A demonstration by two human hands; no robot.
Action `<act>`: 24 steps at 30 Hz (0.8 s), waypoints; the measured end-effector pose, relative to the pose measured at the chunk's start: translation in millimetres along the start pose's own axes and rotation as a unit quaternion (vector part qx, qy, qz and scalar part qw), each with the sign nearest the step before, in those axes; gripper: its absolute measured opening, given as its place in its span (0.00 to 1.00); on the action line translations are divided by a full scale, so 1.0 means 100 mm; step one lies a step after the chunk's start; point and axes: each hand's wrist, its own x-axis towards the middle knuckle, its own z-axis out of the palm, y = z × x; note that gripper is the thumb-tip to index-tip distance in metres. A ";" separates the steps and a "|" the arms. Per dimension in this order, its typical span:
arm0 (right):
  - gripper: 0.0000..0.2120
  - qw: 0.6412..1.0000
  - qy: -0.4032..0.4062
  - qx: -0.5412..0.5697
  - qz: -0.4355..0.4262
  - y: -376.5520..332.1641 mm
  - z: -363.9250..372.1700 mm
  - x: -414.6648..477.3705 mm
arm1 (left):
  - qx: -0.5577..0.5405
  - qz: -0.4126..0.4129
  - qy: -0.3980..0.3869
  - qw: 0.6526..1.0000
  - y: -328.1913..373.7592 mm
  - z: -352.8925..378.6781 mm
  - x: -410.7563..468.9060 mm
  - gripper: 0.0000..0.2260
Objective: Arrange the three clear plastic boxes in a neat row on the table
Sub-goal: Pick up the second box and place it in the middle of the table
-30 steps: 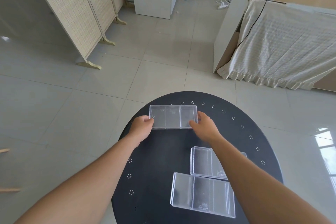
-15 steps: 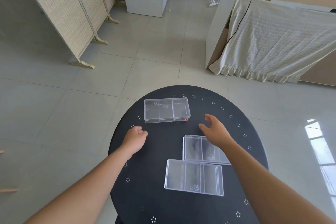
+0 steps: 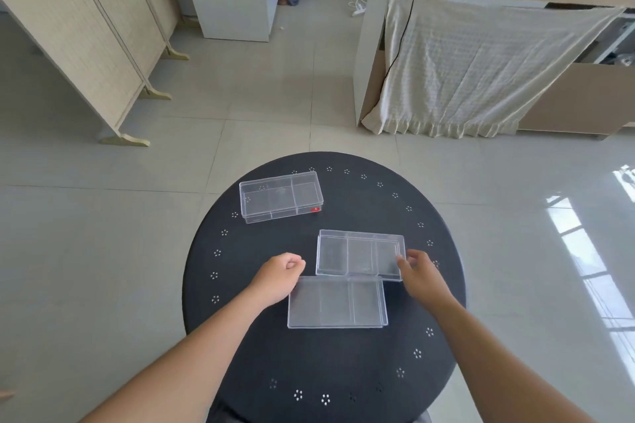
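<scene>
Three clear boxes sit on the round black surface [image 3: 343,364]: far box [image 3: 281,196] at far left, middle box [image 3: 359,255] touching the near box [image 3: 336,302]. The right hand [image 3: 421,273] pinches the middle box's right end; the left hand [image 3: 280,276], loosely fisted, holds nothing.

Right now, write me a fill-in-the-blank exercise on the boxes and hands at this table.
1. The number of clear boxes on the black round table is ____.
2. The far box carries a small sticker at one corner, coloured ____.
3. The right hand touches the right end of the ____ box, counting from far to near.
4. The left hand, loosely closed, sits at the ____ side of the near box.

Missing words: three; red; middle; left
</scene>
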 end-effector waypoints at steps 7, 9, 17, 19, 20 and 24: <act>0.16 0.999 0.009 0.033 0.009 0.15 0.11 -0.22 | 0.021 0.005 -0.014 1.000 0.06 0.28 -0.03 0.22; 0.11 0.999 0.008 0.045 0.014 0.17 0.10 -0.24 | 0.031 0.006 -0.008 0.999 0.09 0.30 -0.06 0.21; 0.20 0.995 0.002 0.098 -0.024 0.11 0.01 -0.34 | 0.022 0.060 0.035 0.997 0.24 0.27 -0.19 0.18; 0.20 0.994 0.008 0.100 -0.033 0.05 -0.04 -0.37 | 0.018 0.079 0.057 0.995 0.29 0.26 -0.22 0.16; 0.20 0.994 0.012 0.102 -0.038 0.04 -0.05 -0.37 | 0.015 0.088 0.068 0.994 0.31 0.26 -0.24 0.15; 0.22 0.992 0.021 0.109 -0.060 0.00 -0.13 -0.37 | 0.004 0.106 0.098 0.990 0.37 0.23 -0.30 0.15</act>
